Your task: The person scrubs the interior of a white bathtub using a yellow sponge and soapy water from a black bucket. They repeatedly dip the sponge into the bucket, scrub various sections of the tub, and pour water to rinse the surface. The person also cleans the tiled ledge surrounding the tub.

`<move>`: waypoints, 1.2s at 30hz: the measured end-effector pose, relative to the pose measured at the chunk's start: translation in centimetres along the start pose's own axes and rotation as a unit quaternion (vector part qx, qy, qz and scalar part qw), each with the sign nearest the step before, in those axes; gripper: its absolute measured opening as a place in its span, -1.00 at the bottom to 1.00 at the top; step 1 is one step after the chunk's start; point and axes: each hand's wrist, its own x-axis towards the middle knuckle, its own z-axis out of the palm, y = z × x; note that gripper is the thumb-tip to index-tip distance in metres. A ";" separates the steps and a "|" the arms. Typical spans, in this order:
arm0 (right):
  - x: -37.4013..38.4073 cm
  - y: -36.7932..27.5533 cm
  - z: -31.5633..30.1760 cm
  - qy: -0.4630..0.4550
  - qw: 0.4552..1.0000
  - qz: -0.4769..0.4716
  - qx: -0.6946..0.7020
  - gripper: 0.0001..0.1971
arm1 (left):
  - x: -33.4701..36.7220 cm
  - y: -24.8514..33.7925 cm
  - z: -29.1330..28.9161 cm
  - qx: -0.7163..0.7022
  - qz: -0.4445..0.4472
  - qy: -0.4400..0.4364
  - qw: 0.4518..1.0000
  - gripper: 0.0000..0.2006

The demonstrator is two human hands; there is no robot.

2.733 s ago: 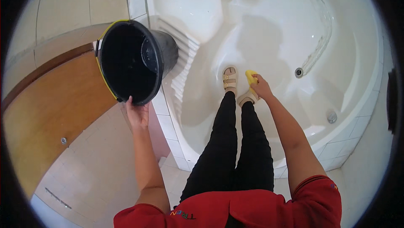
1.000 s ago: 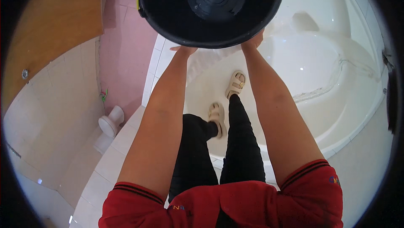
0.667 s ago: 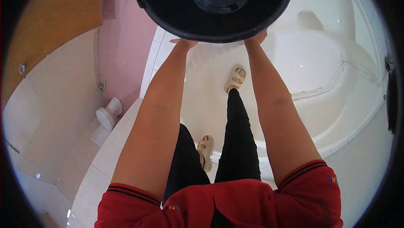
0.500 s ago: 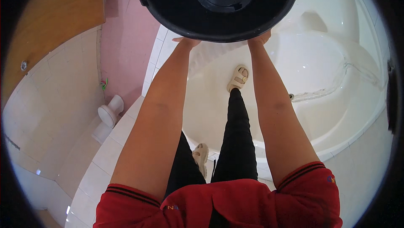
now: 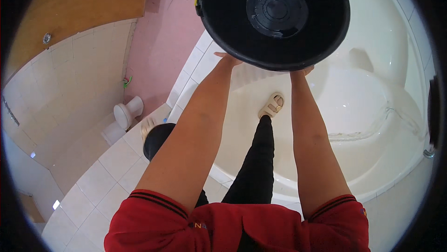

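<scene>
A round black bucket (image 5: 233, 42) hangs in front of me, its open mouth toward me and a wet patch on its inner bottom. A yellow edge shows at both sides of its rim. My left hand (image 5: 228, 59) grips it from beneath at the near left, one finger sticking out. On the near right my right hand (image 5: 303, 71) supports it too, with most fingers hidden behind the bucket. Below it spreads a white corner bathtub (image 5: 251, 145), where one foot in a beige sandal (image 5: 272, 105) stands.
My other sandal (image 5: 148, 128) is over the white tiled ledge (image 5: 107, 173) left of the tub. A white toilet (image 5: 125, 115) stands on the pink floor (image 5: 156, 61). A wooden door (image 5: 84, 0) is at the far left.
The bucket and both hands have shifted right and nearer in the picture. My left leg has lifted out to the left, its sandal moving from low centre to the ledge.
</scene>
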 end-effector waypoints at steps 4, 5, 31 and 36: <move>-2.3 -3.7 -2.2 0.032 0.998 -0.050 0.031 -0.50 | 0.2 -0.2 -0.5 0.022 0.001 0.015 1.000 -0.08; -3.1 -5.5 -3.2 0.047 0.996 -0.061 0.046 -0.52 | 0.3 -0.4 -0.7 0.026 0.007 0.017 0.999 -0.08; -15.0 -6.6 2.1 0.196 0.979 -0.051 -0.007 -0.50 | 0.6 2.4 -3.7 0.005 0.138 -0.099 0.985 -0.01; -15.0 -7.7 6.3 0.306 0.951 0.039 0.031 -0.51 | 0.2 3.5 -3.2 0.067 0.151 -0.138 0.977 0.00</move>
